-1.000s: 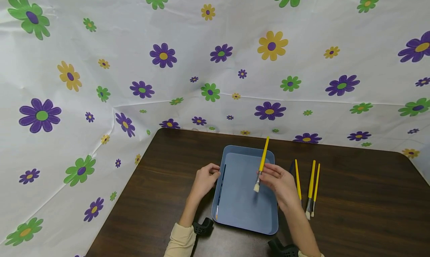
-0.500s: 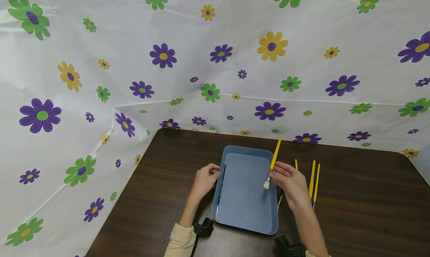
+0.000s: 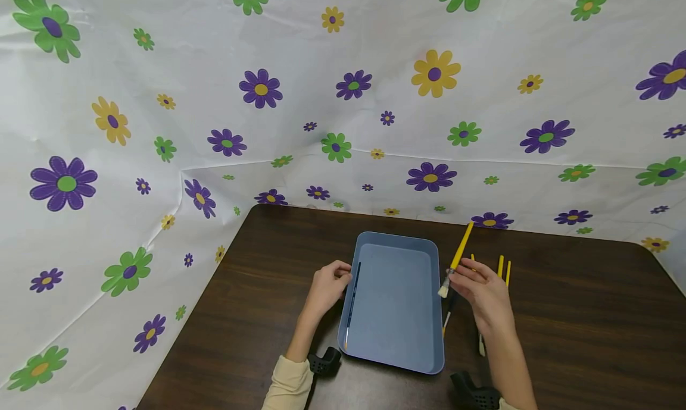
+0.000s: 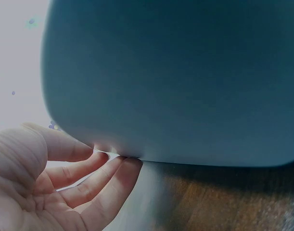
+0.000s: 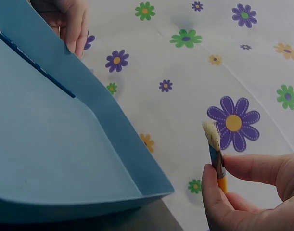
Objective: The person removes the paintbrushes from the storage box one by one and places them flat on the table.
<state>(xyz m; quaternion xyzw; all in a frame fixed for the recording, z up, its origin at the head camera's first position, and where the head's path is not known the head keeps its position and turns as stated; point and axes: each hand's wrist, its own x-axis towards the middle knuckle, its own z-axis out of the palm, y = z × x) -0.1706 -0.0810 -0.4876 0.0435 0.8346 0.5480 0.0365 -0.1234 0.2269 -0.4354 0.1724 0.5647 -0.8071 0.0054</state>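
Note:
My right hand (image 3: 485, 300) pinches a flat paintbrush (image 3: 461, 250) between thumb and fingertips near its metal collar. Its yellow handle slants up and away, and its pale bristles (image 5: 211, 134) hang by the right rim of the blue-grey tray (image 3: 396, 315). Inside the tray, a thin dark blue paintbrush (image 3: 353, 300) lies along the left wall. My left hand (image 3: 326, 288) touches the tray's left edge from outside; the left wrist view shows the fingertips (image 4: 130, 168) against that edge, with the fingers loosely bent.
Several more paintbrushes lie right of the tray, partly behind my right hand; yellow handles (image 3: 501, 266) and pale bristles (image 3: 482, 346) show. A thin brush (image 3: 446, 322) lies close to the tray's right side. Dark wooden table (image 3: 584, 315); flowered sheet (image 3: 300, 112) behind and at left.
My right hand has carried the yellow-handled paintbrush rightward, from above the tray to its right rim. My left hand, the tray and the blue paintbrush have stayed put.

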